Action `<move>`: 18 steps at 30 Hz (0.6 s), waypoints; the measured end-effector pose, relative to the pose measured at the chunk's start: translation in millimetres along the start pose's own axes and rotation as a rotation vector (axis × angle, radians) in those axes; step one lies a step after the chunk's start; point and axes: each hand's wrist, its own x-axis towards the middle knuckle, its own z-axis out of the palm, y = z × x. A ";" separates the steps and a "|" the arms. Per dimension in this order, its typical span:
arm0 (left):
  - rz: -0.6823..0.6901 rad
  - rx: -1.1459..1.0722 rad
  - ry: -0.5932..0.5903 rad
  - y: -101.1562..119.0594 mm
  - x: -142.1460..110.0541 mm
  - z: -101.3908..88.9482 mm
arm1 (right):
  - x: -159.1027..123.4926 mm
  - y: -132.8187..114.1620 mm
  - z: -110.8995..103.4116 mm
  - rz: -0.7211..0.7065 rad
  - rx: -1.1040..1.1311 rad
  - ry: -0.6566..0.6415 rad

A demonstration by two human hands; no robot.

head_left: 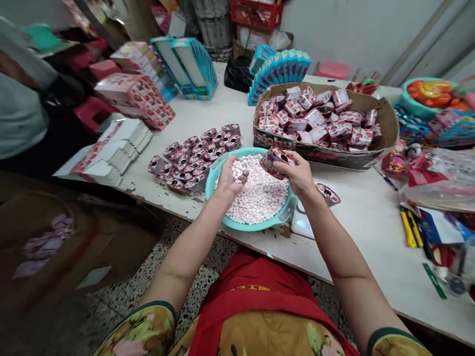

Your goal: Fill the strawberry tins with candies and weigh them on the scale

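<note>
- A small red-and-pink patterned box (272, 162) with a dark round hole is hanging over the right part of the turquoise basin (247, 227).
- The right hand (300, 177) is clamping on that box, fingers and thumb gripping it.
- The left hand (228, 180) is cupping open above the basin, a heap of pale pink pieces (239, 169) lying in it.
- More pink pieces (256, 198) are filling the basin.
- A white scale (302, 225) is sitting just beside the basin, under the right forearm; another patterned box (327, 194) is lying near it.
- Grouped patterned boxes (196, 160) are standing left of the basin.
- Beyond, a cardboard carton (315, 152) is holding many more.
</note>
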 end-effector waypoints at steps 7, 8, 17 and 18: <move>0.332 -0.022 -0.121 10.4 -8.1 34.6 | -18.4 4.6 42.8 -0.081 -0.236 -0.248; 0.384 -0.029 -0.097 6.3 -4.4 36.3 | -19.8 5.0 47.5 -0.108 -0.277 -0.270; 0.558 0.017 -0.057 -13.3 14.9 30.7 | -19.8 8.2 62.0 -0.075 -0.468 -0.246; 0.568 0.032 -0.065 -13.9 15.4 30.5 | -19.4 6.7 62.0 -0.083 -0.488 -0.239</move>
